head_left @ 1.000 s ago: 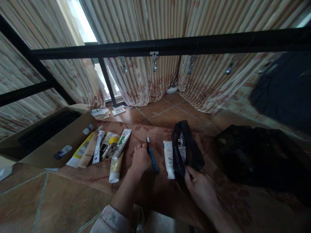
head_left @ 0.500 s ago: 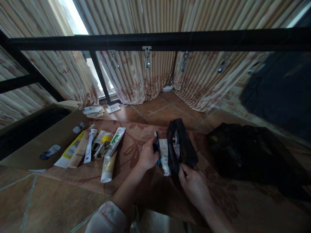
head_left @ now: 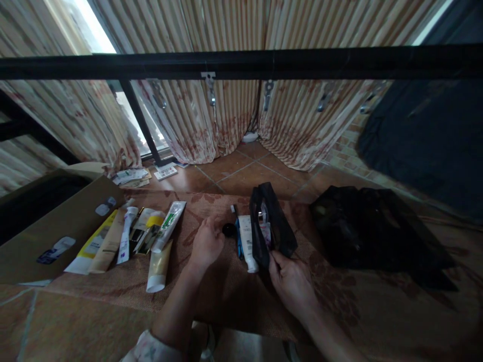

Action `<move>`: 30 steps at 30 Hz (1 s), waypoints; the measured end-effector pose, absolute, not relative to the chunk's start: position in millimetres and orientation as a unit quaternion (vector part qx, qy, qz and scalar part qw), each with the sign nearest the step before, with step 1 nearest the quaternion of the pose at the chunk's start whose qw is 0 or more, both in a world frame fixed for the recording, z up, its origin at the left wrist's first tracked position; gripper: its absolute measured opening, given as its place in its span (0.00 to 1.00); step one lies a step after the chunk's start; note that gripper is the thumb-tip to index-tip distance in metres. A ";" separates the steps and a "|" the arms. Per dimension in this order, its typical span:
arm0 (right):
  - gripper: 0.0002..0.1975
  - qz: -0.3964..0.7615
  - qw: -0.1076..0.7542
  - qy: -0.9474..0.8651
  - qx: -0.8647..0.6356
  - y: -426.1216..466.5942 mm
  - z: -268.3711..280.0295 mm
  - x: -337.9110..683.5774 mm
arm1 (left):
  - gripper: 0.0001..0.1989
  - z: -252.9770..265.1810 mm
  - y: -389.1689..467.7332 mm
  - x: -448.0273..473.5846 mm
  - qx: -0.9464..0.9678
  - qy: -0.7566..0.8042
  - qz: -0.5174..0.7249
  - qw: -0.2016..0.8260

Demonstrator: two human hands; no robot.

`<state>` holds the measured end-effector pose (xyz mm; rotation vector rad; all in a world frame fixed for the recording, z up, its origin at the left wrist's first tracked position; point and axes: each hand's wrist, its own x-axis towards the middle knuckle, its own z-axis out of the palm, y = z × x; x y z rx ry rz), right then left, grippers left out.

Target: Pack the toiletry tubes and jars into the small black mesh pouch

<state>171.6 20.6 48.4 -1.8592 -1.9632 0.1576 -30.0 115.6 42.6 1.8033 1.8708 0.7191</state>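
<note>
My right hand point(head_left: 292, 279) pinches the near edge of a black mesh pouch point(head_left: 284, 236), whose top gapes. Inside the pouch show a small pink-and-white item point(head_left: 265, 234) and something shiny. Left of the pouch, a white tube point(head_left: 246, 241) lies with its cap toward me. Beside that tube is a toothbrush with a blue handle point(head_left: 239, 244). A small round black item point(head_left: 228, 230) rests just right of my left hand point(head_left: 207, 243). That hand hovers low over the cloth, fingers loosely bent and holding nothing.
Several tubes, including a green-and-white tube point(head_left: 169, 226) and a gold tube point(head_left: 158, 266), lie at left by a cardboard box point(head_left: 75, 234). A large black bag point(head_left: 370, 231) sits at right on the patterned cloth point(head_left: 211, 201). A dark rail point(head_left: 241, 63) crosses before the curtains.
My left hand has let go of the small round black item and moved left, away from it. My right hand keeps its hold on the pouch. The view has shifted slightly right.
</note>
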 end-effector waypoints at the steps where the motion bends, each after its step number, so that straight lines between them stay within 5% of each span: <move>1: 0.20 0.057 0.214 -0.708 -0.671 20.5 47.5 171.8 | 0.27 44.0 116.1 -31.1 0.642 0.676 0.279 0.229; 5: 0.21 0.051 0.214 -0.709 -0.670 19.8 41.7 173.5 | 0.21 51.9 116.8 -38.6 0.568 0.681 0.389 0.250; 8: 0.21 0.058 0.218 -0.714 -0.663 19.7 36.2 176.0 | 0.20 60.5 116.4 -50.8 0.556 0.696 0.424 0.162; 13: 0.23 0.084 0.221 -0.715 -0.659 20.8 29.1 180.3 | 0.23 74.5 113.1 -80.1 0.511 0.815 0.274 -0.007; 18: 0.24 0.075 0.224 -0.716 -0.657 22.6 25.8 181.2 | 0.26 72.3 111.3 -105.7 0.461 0.876 0.142 0.016; 30: 0.23 0.087 0.204 -0.714 -0.664 23.4 18.7 183.5 | 0.20 59.8 105.1 -80.4 0.545 0.836 0.060 0.039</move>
